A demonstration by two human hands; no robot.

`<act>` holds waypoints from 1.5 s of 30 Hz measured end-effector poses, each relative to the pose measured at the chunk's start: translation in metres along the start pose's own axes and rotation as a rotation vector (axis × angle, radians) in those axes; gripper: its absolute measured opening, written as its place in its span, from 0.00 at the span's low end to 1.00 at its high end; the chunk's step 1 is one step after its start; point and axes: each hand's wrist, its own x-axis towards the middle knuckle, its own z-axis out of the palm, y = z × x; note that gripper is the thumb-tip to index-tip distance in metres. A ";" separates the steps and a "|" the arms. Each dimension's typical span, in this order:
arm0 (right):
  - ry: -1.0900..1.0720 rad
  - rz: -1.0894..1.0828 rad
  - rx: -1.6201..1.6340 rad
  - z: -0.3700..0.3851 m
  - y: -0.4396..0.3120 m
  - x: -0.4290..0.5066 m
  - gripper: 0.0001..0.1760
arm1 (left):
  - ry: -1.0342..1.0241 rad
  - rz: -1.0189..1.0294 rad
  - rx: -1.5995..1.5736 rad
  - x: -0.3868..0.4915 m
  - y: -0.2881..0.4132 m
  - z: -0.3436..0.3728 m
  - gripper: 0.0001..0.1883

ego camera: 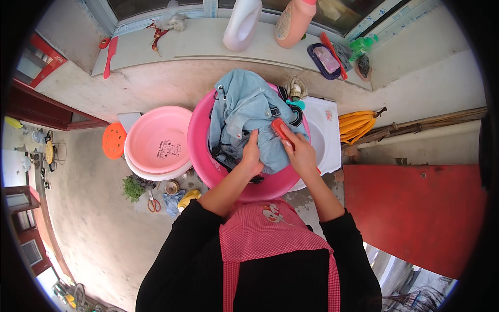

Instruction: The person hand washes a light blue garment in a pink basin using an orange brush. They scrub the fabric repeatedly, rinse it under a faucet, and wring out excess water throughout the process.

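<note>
A light blue garment (pixel 249 101) with metal eyelets and dark cords lies bunched in a deep pink plastic basin (pixel 199 156) before me. My right hand (pixel 303 153) grips a red scrubbing brush (pixel 280 128), its bristles facing the cloth at the garment's right side. My left hand (pixel 252 156) holds a fold of the same garment, thumb on top and fingers partly hidden. Part of the cloth hangs over the basin's far rim. Behind the basin, a tap (pixel 296 91) with a wrapped pipe sticks out from the wall.
A white sink (pixel 331 136) sits under the basin's right side. Stacked basins (pixel 156 136) stand left, with scissors (pixel 153 202) and a yellow bottle (pixel 190 198) on the floor. The sill holds a white jug (pixel 242 25), an orange-pink bottle (pixel 294 23) and a soap dish (pixel 325 60).
</note>
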 end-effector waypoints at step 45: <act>0.120 -0.036 0.237 -0.009 0.024 -0.066 0.26 | -0.097 0.316 0.173 -0.037 -0.054 0.024 0.17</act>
